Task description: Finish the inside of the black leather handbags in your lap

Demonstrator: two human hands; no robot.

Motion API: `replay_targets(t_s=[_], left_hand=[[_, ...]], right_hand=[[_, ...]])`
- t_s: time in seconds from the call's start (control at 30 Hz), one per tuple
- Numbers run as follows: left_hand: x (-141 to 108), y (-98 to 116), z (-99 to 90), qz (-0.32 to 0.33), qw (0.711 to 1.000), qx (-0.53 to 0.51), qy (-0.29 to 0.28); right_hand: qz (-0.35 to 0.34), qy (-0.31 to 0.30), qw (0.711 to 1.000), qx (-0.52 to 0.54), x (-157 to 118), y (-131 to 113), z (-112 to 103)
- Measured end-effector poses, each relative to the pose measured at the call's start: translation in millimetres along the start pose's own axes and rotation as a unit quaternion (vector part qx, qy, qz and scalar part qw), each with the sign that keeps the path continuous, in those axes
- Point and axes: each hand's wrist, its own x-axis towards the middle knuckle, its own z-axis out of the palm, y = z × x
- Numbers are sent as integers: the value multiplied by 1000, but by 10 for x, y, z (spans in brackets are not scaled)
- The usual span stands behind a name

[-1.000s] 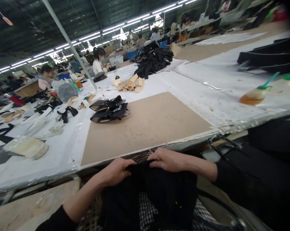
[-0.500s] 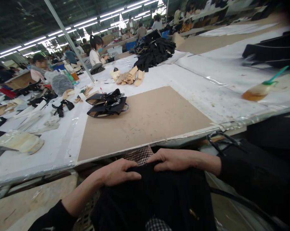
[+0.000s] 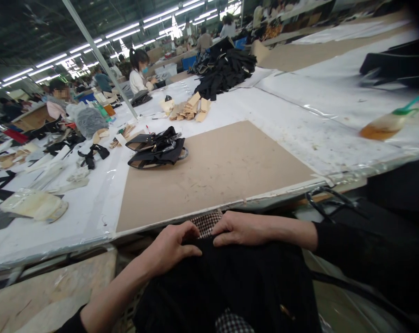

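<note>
Black fabric (image 3: 237, 273) lies across my lap, below the table's front edge. My left hand (image 3: 176, 243) grips its upper edge, thumb on the near side and fingers curled over the far side. Close by on the right, my right hand (image 3: 235, 229) pinches the same edge between thumb and fingers. The fingertips of both hands are partly hidden by the cloth. Checked cloth (image 3: 209, 222) shows just beyond my hands, and a second checked patch (image 3: 234, 322) appears low on the black fabric, near a small gold-coloured metal piece (image 3: 287, 311).
A brown board (image 3: 216, 162) lies on the white table (image 3: 282, 113), with black bags (image 3: 157, 150) at its left. Behind are tan pieces (image 3: 191, 108) and a black fabric heap (image 3: 226, 69). A bottle (image 3: 384, 126) lies at right. Co-workers sit beyond the table.
My left hand has shifted slightly, its fingers now more curled at the fabric's edge. My right hand has moved a little left along the edge. The view has shifted slightly.
</note>
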Motion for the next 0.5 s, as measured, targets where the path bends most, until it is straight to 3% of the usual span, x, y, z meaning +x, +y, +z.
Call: replay_targets(t_s=[0.1,0.33,0.5], left_hand=[[-30,17,13,9,999,35,40],[39,135,-66,39,993,104,48],[169,-9,22,41,982,172,63]], right_hand=[[6,15,1000,-8,1,-15,19],[22,46,995,-82,17,-164,-69],[36,98,980,-171,60,-46,18]])
